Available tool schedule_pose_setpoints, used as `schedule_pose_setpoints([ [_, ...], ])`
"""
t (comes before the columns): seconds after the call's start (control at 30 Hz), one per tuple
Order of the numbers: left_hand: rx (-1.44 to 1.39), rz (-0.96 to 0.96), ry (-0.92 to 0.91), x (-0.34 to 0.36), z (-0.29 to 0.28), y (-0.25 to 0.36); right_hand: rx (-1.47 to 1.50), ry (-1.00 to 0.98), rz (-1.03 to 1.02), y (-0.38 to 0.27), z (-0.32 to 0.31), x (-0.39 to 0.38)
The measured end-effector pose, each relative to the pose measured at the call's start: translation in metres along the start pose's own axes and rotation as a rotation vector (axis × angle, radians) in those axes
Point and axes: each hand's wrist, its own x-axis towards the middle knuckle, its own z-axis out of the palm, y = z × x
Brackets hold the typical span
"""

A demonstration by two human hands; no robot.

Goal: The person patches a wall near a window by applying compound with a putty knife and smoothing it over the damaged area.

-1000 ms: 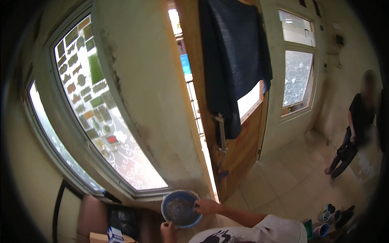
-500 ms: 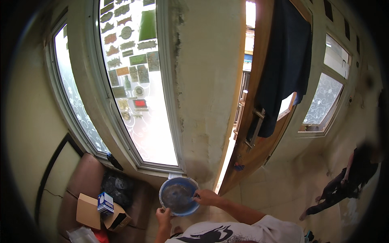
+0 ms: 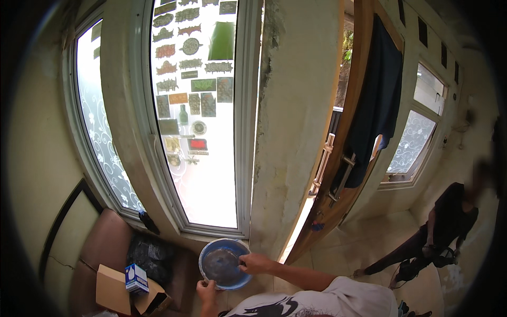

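A round blue bucket (image 3: 233,243) with a pale rim stands in front of me, below the tall window. Inside it lies a greyish-brown, murky mass (image 3: 222,262); whether it is liquid or paste I cannot tell. My left hand (image 3: 207,290) is closed at the bucket's near left rim, seemingly gripping it. Over the right side of the opening, my right hand (image 3: 255,263) has its fingers closed and pointing into the bucket. Whatever they hold is hidden or too small to make out.
On the brown sofa (image 3: 105,243) at left are an open cardboard box (image 3: 112,289), a blue-and-white carton (image 3: 136,279) and a black plastic bag (image 3: 150,256). A wooden door (image 3: 311,232) with a dark cloth (image 3: 372,100) stands ajar. Another person (image 3: 449,216) stands at right, holding something dark.
My right hand has moved from the bucket's right rim inward over its opening. My left hand stays at the near rim. The person at right has shifted, and the view has turned slightly.
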Motion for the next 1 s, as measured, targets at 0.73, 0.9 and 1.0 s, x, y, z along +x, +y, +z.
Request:
schedule_pose_setpoints([
  [0.73,0.200,0.022,0.000,0.089,-0.092,0.044,-0.724,1.273,-0.074,-0.088,-0.317,0.052],
  [0.9,0.228,0.010,0.044,0.073,-0.081,0.068,-1.098,1.569,0.018,-0.130,-0.484,0.048],
  [1.0,0.155,0.017,0.065,0.087,-0.083,0.053,-1.208,1.634,0.055,-0.145,-0.540,0.060],
])
